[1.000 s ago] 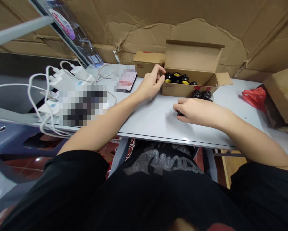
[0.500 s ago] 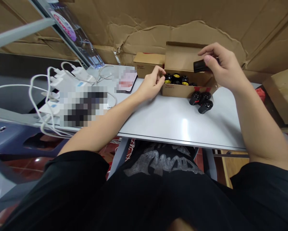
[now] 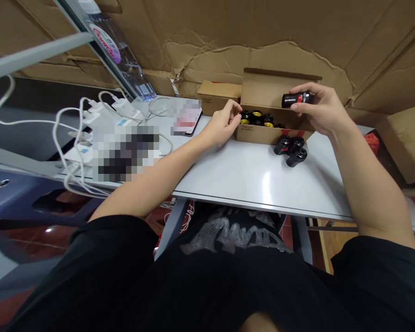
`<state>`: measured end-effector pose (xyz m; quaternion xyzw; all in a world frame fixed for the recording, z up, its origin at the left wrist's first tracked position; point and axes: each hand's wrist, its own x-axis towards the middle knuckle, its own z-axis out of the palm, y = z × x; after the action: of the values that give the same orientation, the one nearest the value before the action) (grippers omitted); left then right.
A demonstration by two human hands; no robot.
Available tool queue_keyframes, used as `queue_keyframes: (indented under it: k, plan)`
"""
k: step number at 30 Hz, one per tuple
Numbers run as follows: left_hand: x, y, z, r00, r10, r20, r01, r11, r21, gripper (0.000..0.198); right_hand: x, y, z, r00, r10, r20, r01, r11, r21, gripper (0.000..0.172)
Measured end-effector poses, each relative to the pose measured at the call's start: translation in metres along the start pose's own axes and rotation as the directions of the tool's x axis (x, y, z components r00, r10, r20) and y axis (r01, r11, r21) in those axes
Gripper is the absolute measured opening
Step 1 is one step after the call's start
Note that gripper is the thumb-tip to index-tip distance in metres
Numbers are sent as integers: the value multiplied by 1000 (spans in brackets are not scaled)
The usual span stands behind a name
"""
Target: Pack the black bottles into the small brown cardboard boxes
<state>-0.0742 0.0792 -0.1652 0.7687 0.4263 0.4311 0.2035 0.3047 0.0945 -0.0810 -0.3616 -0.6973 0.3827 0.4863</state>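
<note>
Since the last shot your R hand [image 3: 318,109] has dropped lower over the box and turned the black lamp socket [image 3: 296,99] sideways, so a red-and-white label band shows on it. Print's too small to read tho. Thumb and fingers are pinching the socket, closed on it, w/ the thing sitting out near the fingertips, just above the box.

Your L hand [image 3: 223,123] is half curled, holding nothing, fingertips on the corner of the open cardboard box [image 3: 273,134], right beside the sockets w/ brass threads [image 3: 256,115] packed inside. 3 more sockets [image 3: 291,151] sit in a touching cluster on the white table [image 3: 249,189], just in front of the box.

Top left there's a clear plastic bottle [image 3: 120,60] w/ a pink-and-white label, writing not legible. White chargers w/ cables [image 3: 103,110] and a phone [image 3: 188,121] are partly pixelated. Also a smaller brown box [image 3: 218,92] behind, a torn cardboard sheet [image 3: 228,37] as backing, and a red plastic bag [image 3: 372,143] on the right.
</note>
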Motion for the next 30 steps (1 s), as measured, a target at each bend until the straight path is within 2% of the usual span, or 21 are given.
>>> queue_keyframes:
  k: [3, 8, 14, 17, 26, 30]
  plan:
    - [1, -2, 1, 1000, 10, -6, -10, 1000, -2, 15, 3, 4, -1, 999, -47, -27, 48, 997, 54, 81]
    - [1, -5, 2, 1000, 22, -7, -22, 1000, -7, 16, 3, 8, -5, 1000, 4, 6, -5, 995, 99, 77]
    - [0, -2, -1, 1000, 14, 7, -14, 1000, 8, 18, 7, 18, -3, 992, -104, -67, 103, 995, -19, 84]
    - [1, -1, -3, 1000, 8, 11, -8, 1000, 8, 17, 7, 21, -2, 989, -135, -60, 130, 989, -74, 87]
    - [0, 0, -4, 1000, 13, 18, -13, 1000, 11, 21, 5, 22, -7, 994, -105, 25, 108, 974, -201, 105]
    - [1, -1, -4, 1000, 11, 23, -11, 1000, 10, 21, 2, 17, -5, 994, -89, 56, 99, 970, -223, 100]
